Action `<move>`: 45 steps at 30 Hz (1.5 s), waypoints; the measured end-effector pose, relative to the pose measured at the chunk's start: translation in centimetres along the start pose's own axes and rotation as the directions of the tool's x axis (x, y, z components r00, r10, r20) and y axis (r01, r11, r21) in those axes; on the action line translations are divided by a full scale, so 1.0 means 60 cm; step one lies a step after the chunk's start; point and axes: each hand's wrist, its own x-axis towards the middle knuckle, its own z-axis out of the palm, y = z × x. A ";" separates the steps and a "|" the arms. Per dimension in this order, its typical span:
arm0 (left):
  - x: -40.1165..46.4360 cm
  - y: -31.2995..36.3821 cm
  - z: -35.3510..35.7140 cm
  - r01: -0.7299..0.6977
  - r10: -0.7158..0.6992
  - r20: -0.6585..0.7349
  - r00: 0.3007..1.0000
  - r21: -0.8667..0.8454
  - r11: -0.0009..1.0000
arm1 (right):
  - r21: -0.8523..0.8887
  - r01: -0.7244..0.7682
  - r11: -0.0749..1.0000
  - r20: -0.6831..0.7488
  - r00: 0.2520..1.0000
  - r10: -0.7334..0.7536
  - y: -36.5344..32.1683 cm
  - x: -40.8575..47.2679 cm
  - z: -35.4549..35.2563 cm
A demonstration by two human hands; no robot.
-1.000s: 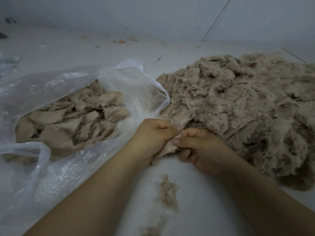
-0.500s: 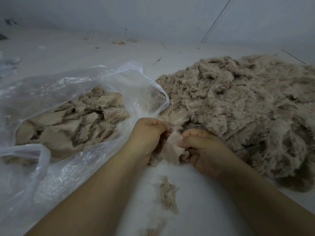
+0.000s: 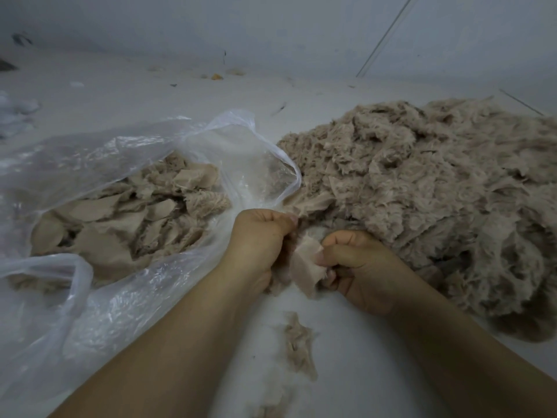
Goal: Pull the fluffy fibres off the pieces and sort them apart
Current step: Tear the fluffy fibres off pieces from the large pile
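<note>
Both hands meet just in front of the big pile (image 3: 437, 200) of fluffy beige pieces, each curled tight on the same small piece (image 3: 304, 263). The left hand (image 3: 259, 245) is fisted, its fingers closed over the piece's fuzzy edge, while the right hand (image 3: 358, 263) pinches the smooth pale backing between thumb and bent fingers. The piece hangs between them, close above the white tabletop (image 3: 361, 357). Left of the pile, its mouth touching the pile's near corner, lies an open clear plastic bag (image 3: 126, 152) holding flatter, stripped-looking pieces (image 3: 120, 224); the left hand sits right against the bag's mouth. Nearer than the hands, well short of the pile, a small tuft (image 3: 298, 345) of loose fibre lies on the tabletop, with thinner wisps trailing toward the bottom edge. Beyond the pile, a few specks of debris (image 3: 217, 76) dot the surface by the wall.
</note>
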 end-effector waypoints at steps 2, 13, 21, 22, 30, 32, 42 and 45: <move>0.001 0.002 -0.005 -0.022 0.019 0.034 0.999 0.083 0.996 | 0.130 0.003 0.992 -0.008 1.000 -0.001 -0.002 0.001 0.001; -0.009 0.026 -0.060 0.029 -0.113 0.487 0.866 0.177 0.984 | 0.285 -0.035 0.958 -0.003 0.999 0.038 -0.005 0.005 0.000; -0.003 0.022 -0.057 -0.041 0.017 0.370 0.929 0.057 0.998 | 0.362 -0.031 0.932 -0.043 0.998 0.050 -0.005 0.006 0.000; -0.004 0.021 -0.057 -0.034 -0.008 0.399 0.917 0.099 0.995 | 0.352 -0.028 0.936 -0.037 0.998 0.044 -0.005 0.006 0.001; -0.011 0.020 -0.052 -0.125 0.042 0.391 0.919 0.190 0.974 | 0.170 0.001 0.985 0.126 0.992 -0.022 -0.003 0.004 -0.001; -0.010 0.019 -0.045 -0.170 0.139 0.296 0.945 0.082 0.982 | 0.154 0.003 0.988 0.131 0.991 -0.023 -0.003 0.003 -0.001; -0.001 0.007 -0.027 -0.438 0.437 0.063 0.897 0.237 0.867 | 0.272 -0.035 0.962 0.053 0.998 0.021 -0.006 0.007 -0.002; -0.002 -0.003 -0.005 -0.609 0.455 0.405 0.793 0.498 0.618 | 0.267 -0.045 0.963 0.094 0.995 0.021 -0.003 0.010 -0.006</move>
